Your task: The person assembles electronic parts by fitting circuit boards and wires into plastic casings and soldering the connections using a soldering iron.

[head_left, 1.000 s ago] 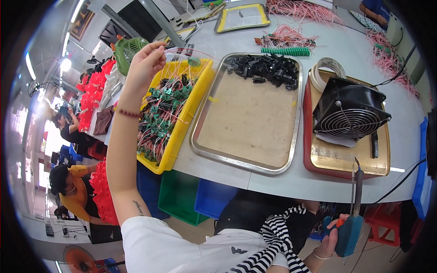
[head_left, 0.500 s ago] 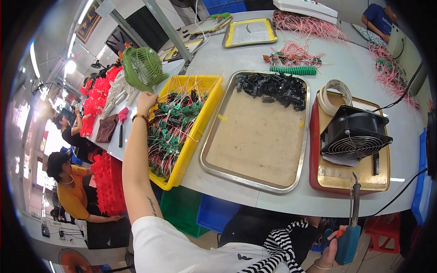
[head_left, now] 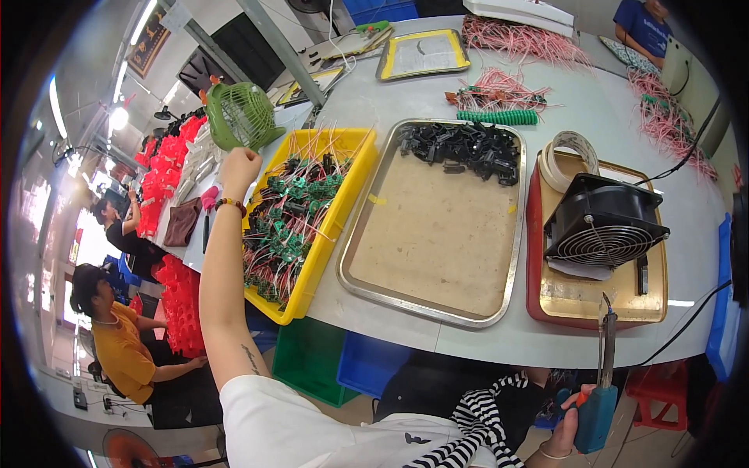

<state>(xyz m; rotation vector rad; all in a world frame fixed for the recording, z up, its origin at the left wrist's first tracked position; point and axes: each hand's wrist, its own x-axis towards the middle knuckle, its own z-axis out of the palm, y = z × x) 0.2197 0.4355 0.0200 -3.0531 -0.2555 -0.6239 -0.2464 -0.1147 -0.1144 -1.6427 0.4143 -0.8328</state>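
Observation:
My left hand (head_left: 238, 168) reaches out over the left end of the table, fingers curled against the lower edge of a small green fan (head_left: 240, 115). It seems to grip the fan. Just right of that arm stands a yellow bin (head_left: 347, 183) full of green circuit boards with red wires. My right hand (head_left: 566, 430) is low at the near table edge. It holds a blue-handled soldering iron (head_left: 599, 390) with the tip pointing up.
A steel tray (head_left: 437, 234) holds black plastic parts (head_left: 464, 148) at its far end. A red tray (head_left: 534, 234) carries a black axial fan (head_left: 605, 222) and a tape roll (head_left: 569, 156). Pink wire bundles (head_left: 507, 82) lie farther back. Seated people (head_left: 117, 343) work at left; green and blue bins (head_left: 343, 363) sit under the table.
My view has tilted down and closer to the table. My left arm has stayed out by the green fan, and my right hand still holds the soldering iron low.

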